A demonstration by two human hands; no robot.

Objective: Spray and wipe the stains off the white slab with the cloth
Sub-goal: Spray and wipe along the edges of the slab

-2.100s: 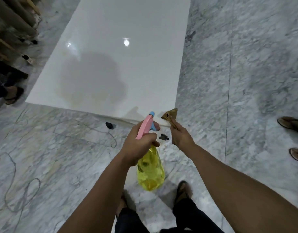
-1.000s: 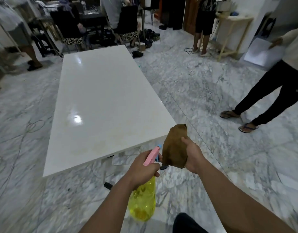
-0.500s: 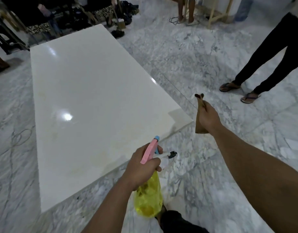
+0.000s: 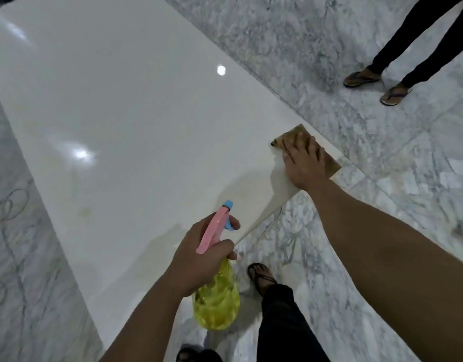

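Right hand [image 4: 305, 168] presses flat on the brown square cloth [image 4: 298, 135] at the near corner of the glossy white slab [image 4: 136, 121]; wiping looks barely begun, with faint yellowish stains [image 4: 85, 211] left. Left hand [image 4: 201, 257] has a closed grip around the yellow translucent spray bottle [image 4: 216, 301], which looks mostly full.

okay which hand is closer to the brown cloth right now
Right. The right hand presses flat on the brown cloth at the slab's corner; the left hand is apart, nearer the camera, gripping the spray bottle.
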